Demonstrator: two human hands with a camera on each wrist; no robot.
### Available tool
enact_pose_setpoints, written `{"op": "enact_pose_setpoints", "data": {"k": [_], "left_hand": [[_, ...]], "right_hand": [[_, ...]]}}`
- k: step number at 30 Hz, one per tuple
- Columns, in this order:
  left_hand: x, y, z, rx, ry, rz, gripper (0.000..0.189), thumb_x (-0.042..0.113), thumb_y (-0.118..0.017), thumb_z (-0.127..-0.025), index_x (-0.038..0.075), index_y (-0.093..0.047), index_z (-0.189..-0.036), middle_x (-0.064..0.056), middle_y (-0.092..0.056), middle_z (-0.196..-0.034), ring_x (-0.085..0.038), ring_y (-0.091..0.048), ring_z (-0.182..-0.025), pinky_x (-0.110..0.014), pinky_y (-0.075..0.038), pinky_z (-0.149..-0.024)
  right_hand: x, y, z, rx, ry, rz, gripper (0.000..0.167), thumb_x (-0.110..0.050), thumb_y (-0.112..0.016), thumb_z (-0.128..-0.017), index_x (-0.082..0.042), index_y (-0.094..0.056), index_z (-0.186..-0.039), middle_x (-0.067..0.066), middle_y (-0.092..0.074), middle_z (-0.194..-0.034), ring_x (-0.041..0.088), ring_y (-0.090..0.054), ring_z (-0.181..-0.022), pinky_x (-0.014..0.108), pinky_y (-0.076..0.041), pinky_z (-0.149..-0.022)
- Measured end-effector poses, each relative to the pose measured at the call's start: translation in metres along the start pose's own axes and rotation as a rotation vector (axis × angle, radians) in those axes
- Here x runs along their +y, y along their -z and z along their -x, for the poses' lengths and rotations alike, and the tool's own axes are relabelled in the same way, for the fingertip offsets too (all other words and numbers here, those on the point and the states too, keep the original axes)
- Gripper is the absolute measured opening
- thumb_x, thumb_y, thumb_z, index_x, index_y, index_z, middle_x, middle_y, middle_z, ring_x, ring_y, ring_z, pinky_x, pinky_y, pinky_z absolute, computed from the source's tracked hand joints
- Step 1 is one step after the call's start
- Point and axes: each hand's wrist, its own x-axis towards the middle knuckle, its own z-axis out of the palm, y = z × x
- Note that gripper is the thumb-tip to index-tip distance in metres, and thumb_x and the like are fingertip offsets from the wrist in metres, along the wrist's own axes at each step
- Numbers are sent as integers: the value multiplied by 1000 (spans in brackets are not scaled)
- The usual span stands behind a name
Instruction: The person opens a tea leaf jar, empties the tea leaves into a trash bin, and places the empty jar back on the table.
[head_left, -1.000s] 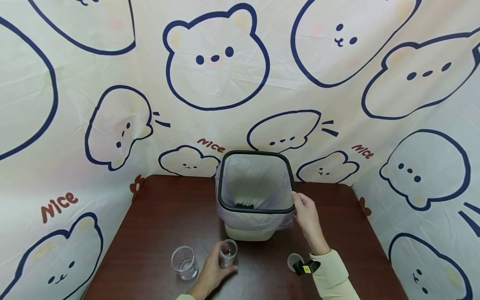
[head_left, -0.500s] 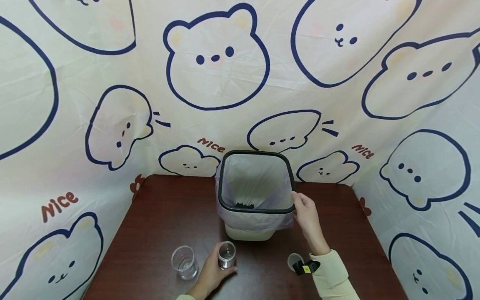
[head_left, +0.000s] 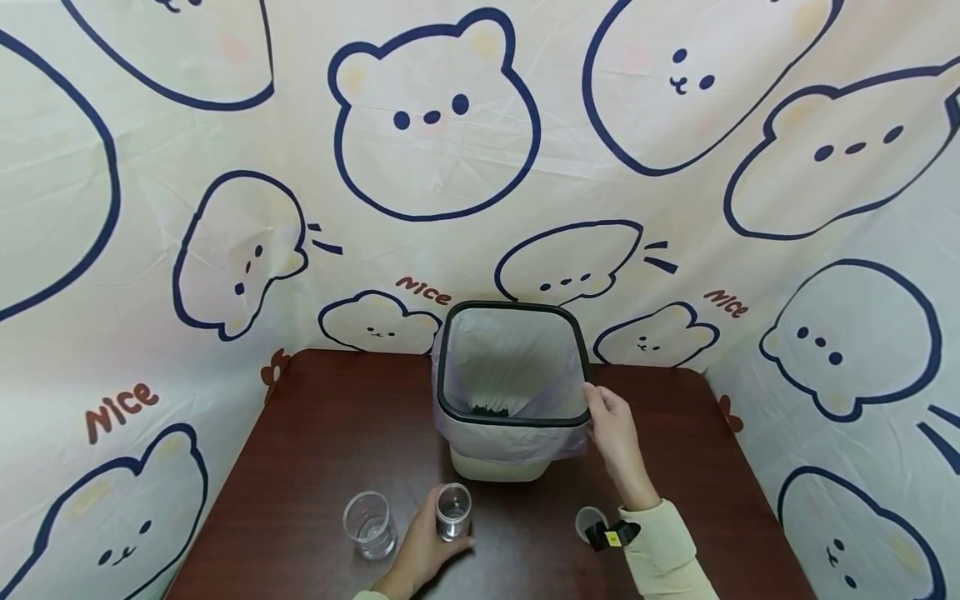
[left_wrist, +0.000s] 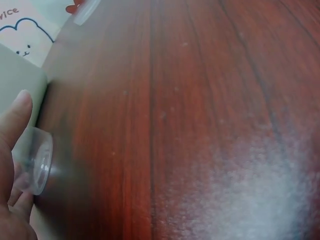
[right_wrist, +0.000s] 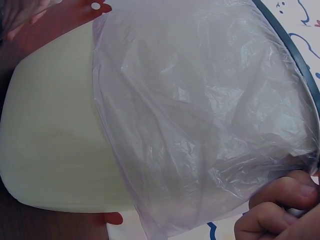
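Note:
In the head view, my left hand stands round a small clear cup upright on the table. In the left wrist view the straight thumb is apart from the cup, and fingers show behind its clear wall. My right hand pinches the right side of a pale trash bin at its dark rim. Curled right fingers press the bin's translucent lilac liner in the right wrist view. Something small and black lies inside the bin.
A wider clear cup stands left of my left hand. Another clear cup is partly hidden by the black wrist camera. Behind the brown table hangs a cloth printed with cartoon bears.
One second ago the small cup leaned slightly beside my left hand; it has since settled upright. Both hands and the trash bin stay where they were.

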Motion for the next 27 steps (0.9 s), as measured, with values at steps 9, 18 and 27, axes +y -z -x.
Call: {"op": "enact_pose_setpoints", "data": {"k": [9,18,27], "left_hand": [[0,2,1,-2,46,37,103,23,-99,-61,1,-42,-144,-16,-65,-127,-35,-61,-116,-56,-46,-99],[3,7,4,-15,74,64,109,28,-99,-61,4,-39,-149,-17,-60,-136,-35,-57,-125,-56,-42,-105],[9,11,4,2,64,52,108,26,-99,-62,3,-38,-150,-16,-58,-140,-33,-57,-125,-53,-41,-107]], "right_hand": [[-1,0,1,0,-3,-3,43,-32,-53,-107,-9,-42,-72,-6,-31,-56,8,-27,-47,23,-26,-47],[0,-1,0,-6,-5,2,43,-33,-53,-107,-10,-43,-73,-7,-32,-57,8,-27,-48,23,-27,-47],[-3,0,2,-10,-14,-14,44,-33,-54,-107,-10,-41,-72,-6,-30,-56,8,-26,-46,23,-26,-46]]}}
